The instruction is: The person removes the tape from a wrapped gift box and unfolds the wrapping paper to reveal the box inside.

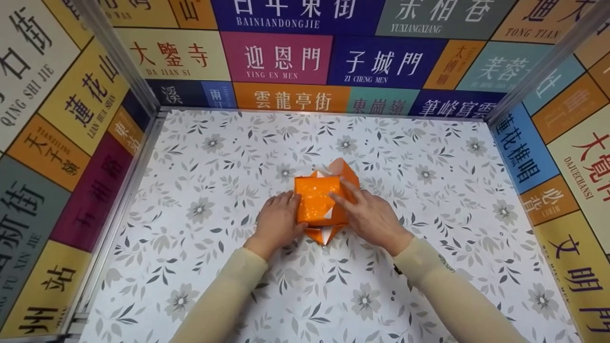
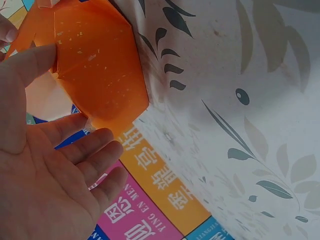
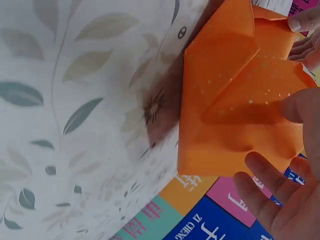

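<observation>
In the head view an orange folded-paper box (image 1: 317, 197), speckled on its faces with white showing at some folds, stands on the table in front of me. My left hand (image 1: 279, 216) is at its left side, fingers along the upper left edge and thumb by the near corner. In the left wrist view that thumb lies against a side panel (image 2: 100, 60). From the right my right hand (image 1: 374, 214) touches the box with spread, fairly straight fingers, one reaching over the top. The right wrist view shows a triangular flap (image 3: 230, 45) and the right thumb against the side.
A white tablecloth (image 1: 205, 267) with grey flowers and leaves covers the table. Panels with coloured blocks of Chinese lettering (image 1: 281, 59) rise at the back and both sides. A metal frame rail (image 1: 112, 209) runs along the left edge.
</observation>
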Motion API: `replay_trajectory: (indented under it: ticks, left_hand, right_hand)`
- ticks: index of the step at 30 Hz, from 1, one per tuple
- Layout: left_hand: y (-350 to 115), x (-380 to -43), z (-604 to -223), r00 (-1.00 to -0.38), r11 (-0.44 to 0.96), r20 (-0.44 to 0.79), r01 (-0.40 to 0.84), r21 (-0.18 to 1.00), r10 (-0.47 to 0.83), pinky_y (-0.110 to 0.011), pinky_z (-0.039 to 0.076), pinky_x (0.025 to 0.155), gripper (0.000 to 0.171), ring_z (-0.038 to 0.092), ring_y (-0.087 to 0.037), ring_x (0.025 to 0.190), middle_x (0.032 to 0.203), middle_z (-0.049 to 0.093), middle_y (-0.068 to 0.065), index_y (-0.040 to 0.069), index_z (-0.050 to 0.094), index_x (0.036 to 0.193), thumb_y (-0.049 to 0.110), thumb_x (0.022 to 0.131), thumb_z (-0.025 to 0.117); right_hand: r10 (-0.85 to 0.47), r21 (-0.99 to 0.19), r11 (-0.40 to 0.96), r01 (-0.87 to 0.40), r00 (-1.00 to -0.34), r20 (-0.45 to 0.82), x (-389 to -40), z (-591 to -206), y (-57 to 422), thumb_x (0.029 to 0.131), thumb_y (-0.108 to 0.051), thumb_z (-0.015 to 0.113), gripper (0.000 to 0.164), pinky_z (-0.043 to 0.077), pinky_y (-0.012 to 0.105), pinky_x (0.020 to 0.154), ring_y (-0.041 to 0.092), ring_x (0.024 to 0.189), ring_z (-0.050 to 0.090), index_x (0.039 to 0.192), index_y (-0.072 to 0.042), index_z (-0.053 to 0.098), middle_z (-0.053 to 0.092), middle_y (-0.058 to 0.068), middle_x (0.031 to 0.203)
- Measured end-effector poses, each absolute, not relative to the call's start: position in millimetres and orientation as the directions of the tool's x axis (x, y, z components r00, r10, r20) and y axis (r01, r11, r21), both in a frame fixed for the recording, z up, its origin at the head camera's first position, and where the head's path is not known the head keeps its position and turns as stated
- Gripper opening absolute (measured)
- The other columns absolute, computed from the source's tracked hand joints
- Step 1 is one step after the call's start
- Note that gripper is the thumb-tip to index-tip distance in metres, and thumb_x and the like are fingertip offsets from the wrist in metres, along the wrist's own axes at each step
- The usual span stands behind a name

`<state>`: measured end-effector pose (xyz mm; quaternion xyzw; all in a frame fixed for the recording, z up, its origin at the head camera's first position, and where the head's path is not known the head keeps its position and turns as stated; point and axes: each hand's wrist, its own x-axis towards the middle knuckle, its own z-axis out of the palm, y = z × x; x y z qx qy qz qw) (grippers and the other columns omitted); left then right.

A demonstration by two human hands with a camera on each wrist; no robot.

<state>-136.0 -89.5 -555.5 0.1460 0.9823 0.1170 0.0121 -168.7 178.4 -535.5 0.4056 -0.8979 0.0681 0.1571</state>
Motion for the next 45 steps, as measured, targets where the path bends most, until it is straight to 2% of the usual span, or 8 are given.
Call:
replay_trajectory:
  ticks: [6, 12, 16, 22, 27, 30, 37, 45]
  left_hand:
    - [-92.2, -136.2, -554.8, -0.958, 0.929, 0.016, 0.281, 0.240, 0.285, -0.048, 0.028, 0.114, 0.078, 0.042, -0.032, 0.135, 0.149, 0.044, -0.016, 0.007, 0.043, 0.149, 0.051, 0.089, 0.068]
    - [-93.1, -134.6, -555.8, -0.955, 0.922, 0.042, 0.294, 0.253, 0.293, -0.049, 0.030, 0.113, 0.076, 0.044, -0.032, 0.134, 0.147, 0.047, -0.016, 0.007, 0.045, 0.147, 0.049, 0.089, 0.069]
    - [-91.8, -134.1, -558.1, -0.950, 0.916, 0.067, 0.313, 0.251, 0.306, -0.049, 0.032, 0.111, 0.075, 0.045, -0.033, 0.132, 0.144, 0.049, -0.017, 0.007, 0.046, 0.146, 0.048, 0.088, 0.070]
    - [-91.9, -134.5, -558.3, -0.952, 0.917, 0.051, 0.303, 0.261, 0.300, -0.050, 0.031, 0.112, 0.075, 0.045, -0.033, 0.133, 0.145, 0.049, -0.017, 0.008, 0.046, 0.146, 0.048, 0.088, 0.070]
    - [-91.8, -134.6, -557.7, -0.955, 0.921, 0.030, 0.293, 0.257, 0.295, -0.049, 0.030, 0.113, 0.076, 0.044, -0.032, 0.134, 0.146, 0.048, -0.016, 0.008, 0.044, 0.147, 0.050, 0.089, 0.070]
    - [-91.1, -134.9, -557.3, -0.955, 0.922, 0.022, 0.290, 0.257, 0.294, -0.049, 0.029, 0.113, 0.077, 0.043, -0.032, 0.135, 0.147, 0.047, -0.016, 0.008, 0.043, 0.148, 0.050, 0.089, 0.069]
    - [-89.6, -136.5, -555.7, -0.958, 0.926, -0.008, 0.276, 0.257, 0.287, -0.048, 0.027, 0.114, 0.079, 0.040, -0.032, 0.137, 0.151, 0.042, -0.015, 0.009, 0.042, 0.150, 0.051, 0.089, 0.069]
    - [-86.2, -135.8, -552.6, -0.949, 0.919, 0.026, 0.310, 0.244, 0.314, -0.047, 0.027, 0.115, 0.077, 0.034, -0.033, 0.141, 0.157, 0.033, -0.017, 0.006, 0.044, 0.148, 0.044, 0.088, 0.072]
  right_hand:
    - [-0.690, -0.008, 0.666, -0.746, -0.620, 0.373, -173.1, -516.3, 195.5, 0.087, -0.018, 0.055, 0.041, 0.053, 0.048, 0.081, 0.033, 0.119, 0.054, 0.126, -0.010, 0.066, 0.048, 0.009, 0.148]
    - [-0.608, -0.022, 0.740, -0.672, -0.682, 0.406, -175.7, -500.6, 213.8, 0.097, -0.028, 0.046, 0.039, 0.044, 0.049, 0.099, 0.033, 0.120, 0.056, 0.108, -0.003, 0.074, 0.067, 0.012, 0.123]
    - [-0.496, -0.073, 0.832, -0.551, -0.795, 0.349, -176.2, -490.8, 225.8, 0.097, -0.034, 0.056, 0.037, 0.045, 0.050, 0.097, 0.035, 0.114, 0.058, 0.103, -0.002, 0.075, 0.072, 0.013, 0.107]
    - [-0.427, -0.071, 0.892, -0.447, -0.882, 0.198, -180.3, -482.7, 244.4, 0.081, -0.025, 0.076, 0.034, 0.044, 0.055, 0.097, 0.043, 0.107, 0.060, 0.100, 0.004, 0.073, 0.072, 0.018, 0.096]
    - [-0.431, -0.052, 0.902, -0.429, -0.901, -0.045, -180.4, -486.6, 253.7, 0.073, -0.028, 0.084, 0.054, 0.042, 0.058, 0.096, 0.045, 0.104, 0.060, 0.114, 0.004, 0.068, 0.068, 0.022, 0.110]
    - [-0.420, -0.044, 0.907, -0.418, -0.893, -0.162, -179.7, -496.1, 256.8, 0.070, -0.034, 0.086, 0.073, 0.039, 0.062, 0.099, 0.048, 0.115, 0.055, 0.128, 0.002, 0.061, 0.060, 0.026, 0.128]
    - [-0.405, -0.098, 0.914, -0.394, -0.874, -0.269, -180.9, -527.6, 260.6, 0.065, -0.042, 0.090, 0.105, 0.030, 0.065, 0.107, 0.054, 0.135, 0.034, 0.150, -0.002, 0.042, 0.032, 0.029, 0.154]
    - [-0.378, -0.168, 0.925, -0.340, -0.853, -0.360, -179.5, -550.9, 260.0, 0.061, -0.046, 0.093, 0.125, 0.044, 0.067, 0.091, 0.057, 0.129, 0.039, 0.159, -0.010, 0.023, 0.019, 0.028, 0.159]
